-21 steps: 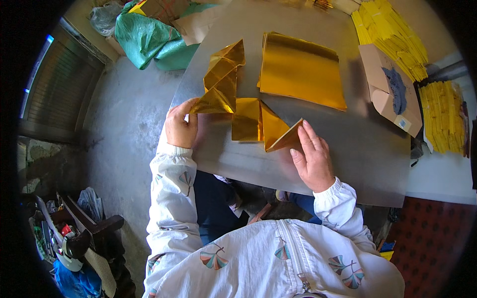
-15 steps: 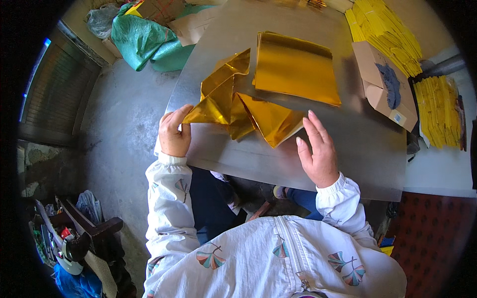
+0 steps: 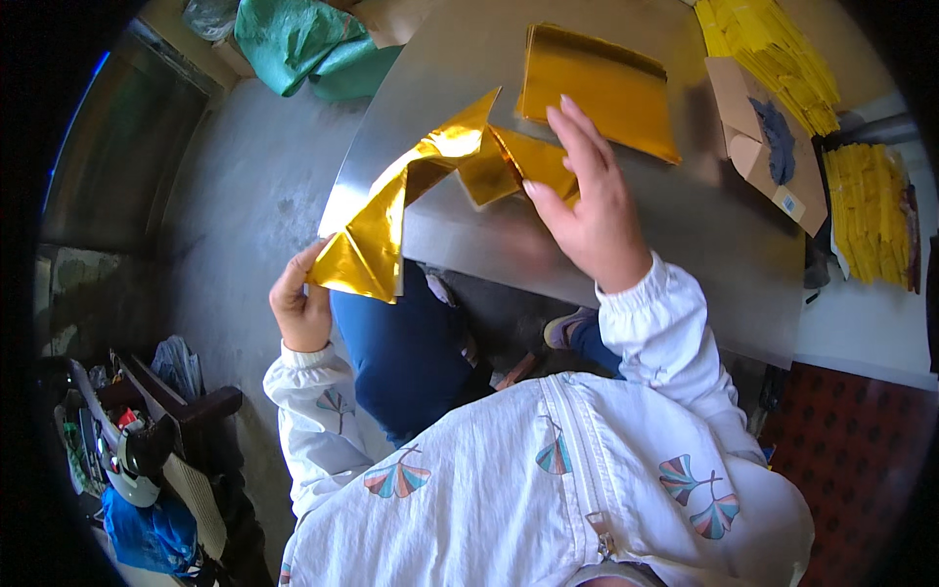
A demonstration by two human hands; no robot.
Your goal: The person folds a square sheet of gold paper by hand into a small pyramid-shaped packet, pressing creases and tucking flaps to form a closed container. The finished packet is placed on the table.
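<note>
Drawn toward seven o'clock past the edge of the worktop (image 3: pixel 719 245), the folded gold foil (image 3: pixel 430 147) is pinched at one corner by the left hand (image 3: pixel 303 308); its length is aimed between one and two o'clock — its far end nearer the right hand (image 3: pixel 597 220), held open, contact unclear.

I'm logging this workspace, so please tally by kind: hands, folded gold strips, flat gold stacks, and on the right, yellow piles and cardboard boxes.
Left hand and right hand: 2
Folded gold strip, seemingly joined: 1
Flat gold stack: 1
Upper yellow pile and lower yellow pile: 2
Cardboard box: 1
Total: 7
</note>
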